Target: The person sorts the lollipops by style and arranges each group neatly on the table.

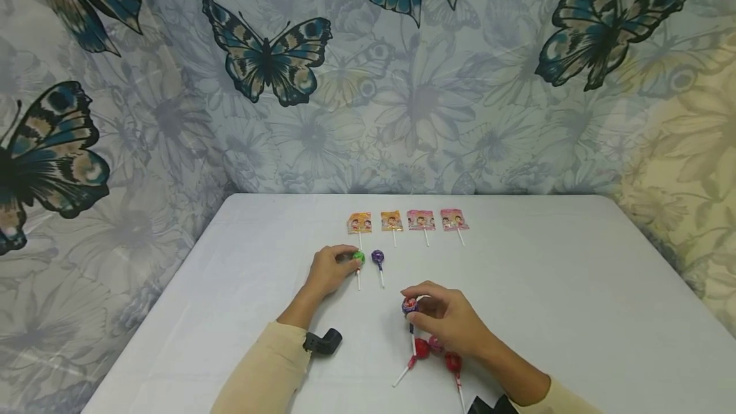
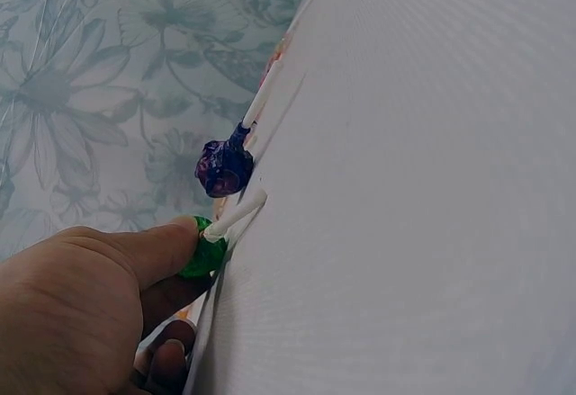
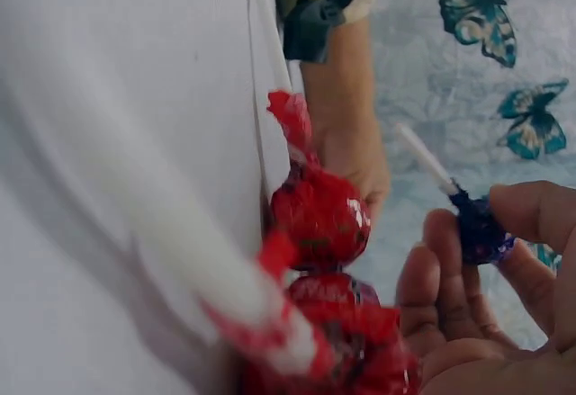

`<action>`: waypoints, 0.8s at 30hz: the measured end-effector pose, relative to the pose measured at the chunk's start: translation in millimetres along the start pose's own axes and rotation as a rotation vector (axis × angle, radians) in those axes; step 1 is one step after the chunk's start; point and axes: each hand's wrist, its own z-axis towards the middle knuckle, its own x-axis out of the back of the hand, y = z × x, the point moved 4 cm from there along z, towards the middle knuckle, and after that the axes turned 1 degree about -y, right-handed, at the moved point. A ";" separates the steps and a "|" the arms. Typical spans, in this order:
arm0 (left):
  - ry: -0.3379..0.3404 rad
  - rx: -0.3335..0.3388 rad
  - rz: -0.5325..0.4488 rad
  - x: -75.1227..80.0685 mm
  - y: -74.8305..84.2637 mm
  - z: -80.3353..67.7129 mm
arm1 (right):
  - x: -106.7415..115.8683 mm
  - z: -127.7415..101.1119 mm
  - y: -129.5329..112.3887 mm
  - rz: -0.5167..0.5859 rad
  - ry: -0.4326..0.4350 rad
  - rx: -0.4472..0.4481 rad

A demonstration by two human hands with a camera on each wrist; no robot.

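My left hand [image 1: 332, 269] pinches the head of a green lollipop [image 2: 209, 249] between thumb and fingers, its white stick pointing toward me along the table. Just right of it lies a purple lollipop [image 1: 377, 258], stick toward me. In my right hand [image 1: 448, 315], thumb and fingertips pinch a dark blue-purple lollipop [image 3: 483, 233] by its head, held above the table with the stick hanging down in the head view. Below that hand lie red lollipops [image 1: 453, 361] and a pinkish one [image 1: 436, 344], partly hidden by the hand.
A row of flat-wrapped lollipops lies farther back: two orange packets [image 1: 391, 220] on the left and two pink packets [image 1: 421, 220] on the right. The white table [image 1: 552, 273] meets a butterfly-patterned cloth [image 1: 425, 114] at its back edge.
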 end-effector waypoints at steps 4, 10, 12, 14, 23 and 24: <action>-0.005 -0.002 -0.007 -1.6 -0.2 0.8 | 9.1 1.8 -2.6 -0.013 0.062 0.020; -0.002 0.007 -0.004 -1.3 -0.3 1.0 | 24.1 7.8 -6.6 -0.053 0.113 0.050; -0.006 0.006 -0.005 -1.7 -0.3 1.0 | 28.5 10.6 -6.5 -0.072 0.122 0.050; -0.007 0.008 -0.005 -2.2 -0.2 1.5 | 32.4 14.3 -6.3 -0.089 0.126 0.048; -0.001 0.002 0.008 -2.6 -4.4 3.1 | 42.5 41.1 0.6 -0.192 0.092 -0.003; 0.001 0.001 0.008 -2.2 -4.6 3.0 | 43.0 45.0 1.8 -0.207 0.085 -0.006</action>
